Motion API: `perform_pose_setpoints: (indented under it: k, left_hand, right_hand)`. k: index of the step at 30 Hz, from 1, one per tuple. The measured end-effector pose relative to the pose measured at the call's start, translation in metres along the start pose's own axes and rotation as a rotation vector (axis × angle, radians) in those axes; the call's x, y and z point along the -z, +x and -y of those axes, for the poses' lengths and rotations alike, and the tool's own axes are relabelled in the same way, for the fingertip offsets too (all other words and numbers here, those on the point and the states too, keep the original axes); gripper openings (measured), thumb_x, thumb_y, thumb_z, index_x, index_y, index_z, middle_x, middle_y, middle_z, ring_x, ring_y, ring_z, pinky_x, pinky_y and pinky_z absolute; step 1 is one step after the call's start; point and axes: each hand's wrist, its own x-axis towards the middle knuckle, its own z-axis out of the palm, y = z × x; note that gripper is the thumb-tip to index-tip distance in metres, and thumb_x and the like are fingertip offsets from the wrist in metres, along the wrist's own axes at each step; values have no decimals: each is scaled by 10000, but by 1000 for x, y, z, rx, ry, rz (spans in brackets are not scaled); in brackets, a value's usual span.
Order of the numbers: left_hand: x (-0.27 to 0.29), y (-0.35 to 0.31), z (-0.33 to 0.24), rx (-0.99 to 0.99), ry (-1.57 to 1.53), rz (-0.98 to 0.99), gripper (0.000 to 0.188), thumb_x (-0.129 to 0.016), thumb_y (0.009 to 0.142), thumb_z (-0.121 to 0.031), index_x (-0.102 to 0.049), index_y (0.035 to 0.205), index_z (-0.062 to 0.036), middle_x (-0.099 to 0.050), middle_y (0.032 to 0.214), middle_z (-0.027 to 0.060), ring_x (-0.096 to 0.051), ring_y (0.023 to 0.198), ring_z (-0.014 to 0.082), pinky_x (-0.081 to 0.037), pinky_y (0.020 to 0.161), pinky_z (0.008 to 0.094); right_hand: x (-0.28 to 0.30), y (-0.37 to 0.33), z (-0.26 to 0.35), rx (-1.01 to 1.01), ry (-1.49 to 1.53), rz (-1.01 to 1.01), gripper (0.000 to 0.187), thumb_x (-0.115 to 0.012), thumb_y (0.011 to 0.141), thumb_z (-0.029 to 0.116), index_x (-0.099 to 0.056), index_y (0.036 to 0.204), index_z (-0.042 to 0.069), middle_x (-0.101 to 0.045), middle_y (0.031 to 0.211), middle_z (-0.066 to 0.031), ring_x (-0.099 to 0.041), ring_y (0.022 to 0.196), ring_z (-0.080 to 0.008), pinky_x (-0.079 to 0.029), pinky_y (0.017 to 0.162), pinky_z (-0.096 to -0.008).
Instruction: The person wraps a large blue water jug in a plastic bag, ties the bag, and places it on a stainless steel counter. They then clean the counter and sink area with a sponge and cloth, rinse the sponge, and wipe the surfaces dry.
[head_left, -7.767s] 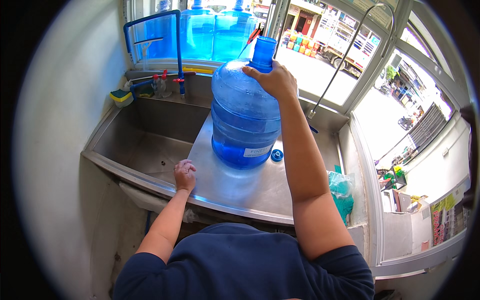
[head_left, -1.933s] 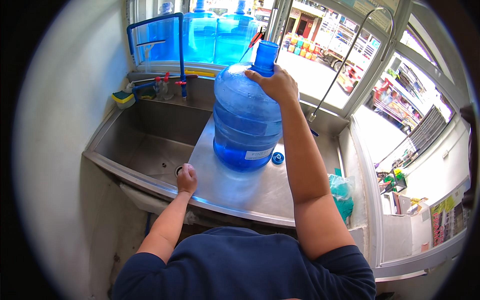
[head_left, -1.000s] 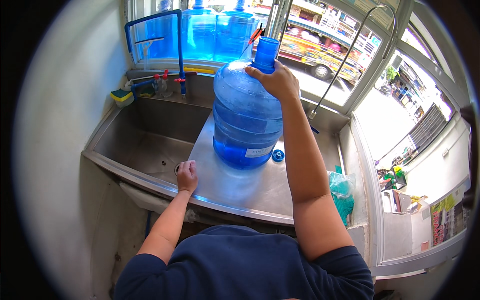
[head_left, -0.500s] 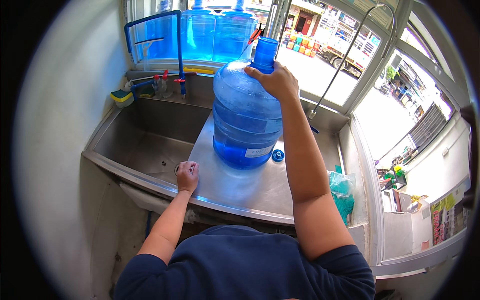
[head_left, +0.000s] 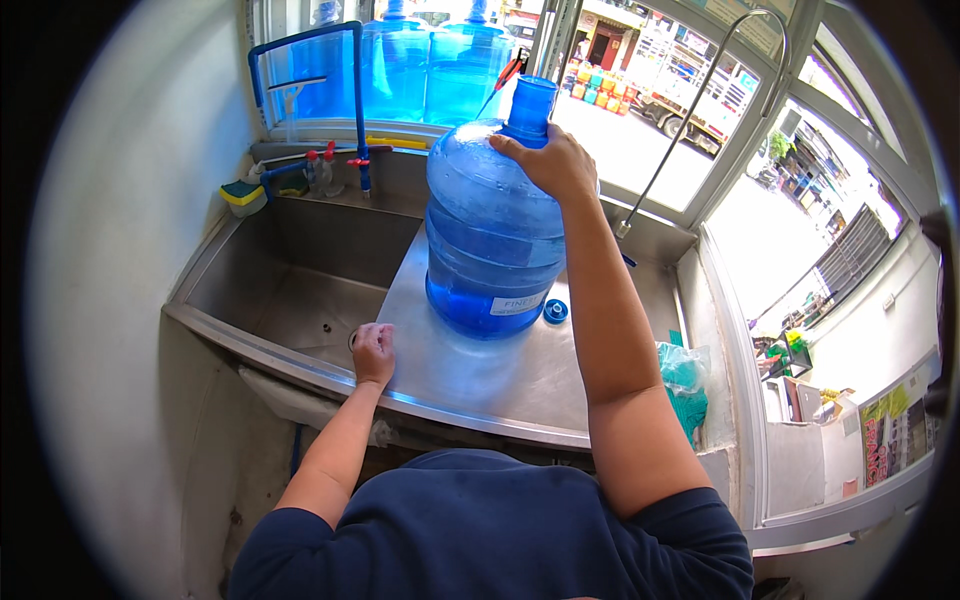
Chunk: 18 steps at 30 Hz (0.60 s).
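Note:
A large blue water jug (head_left: 495, 235) stands upright on the steel counter (head_left: 450, 385), its neck uncapped at the top. My right hand (head_left: 562, 160) grips the shoulder of the jug just below the neck, thumb to the left and the other fingers hidden behind. Beside the jug's base, to the right, lies a small blue cap (head_left: 556, 311). My left hand (head_left: 374, 352) is closed and rests at the front edge between counter and sink; a small dark curved edge shows by its fingers, too little to name.
A deep steel sink (head_left: 300, 285) lies to the left, with a blue pipe (head_left: 360, 100) above it. A sponge (head_left: 243, 194) and small bottles (head_left: 325, 172) sit on its back ledge. Several full blue jugs (head_left: 395, 75) stand behind glass. A thin curved metal spout (head_left: 690, 115) rises at right.
My left hand has shifted very slightly to the left. The jug, the cap and my right hand stay in place.

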Motion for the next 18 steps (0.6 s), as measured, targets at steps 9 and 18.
perform_pose_setpoints:
  k: [9,18]
  left_hand:
    - [0,0,-4,171,-84,-5,213,-472,1022,-216,-596,1030,-43,-661,934,187,-640,859,402,-515,757,472]
    - [6,0,-8,139,-15,74,221,-617,940,-283,-637,850,-82,-681,753,113,-655,687,333,-508,617,439]
  right_hand:
    - [-2,2,-2,-1,-19,4,973,-632,661,832,-627,1261,65,-664,1217,-169,-604,1198,-321,-425,1047,-449]
    - [-1,2,-1,2,7,14,943,-639,665,821,-643,1233,67,-666,1208,-170,-611,1183,-320,-436,1029,-449]
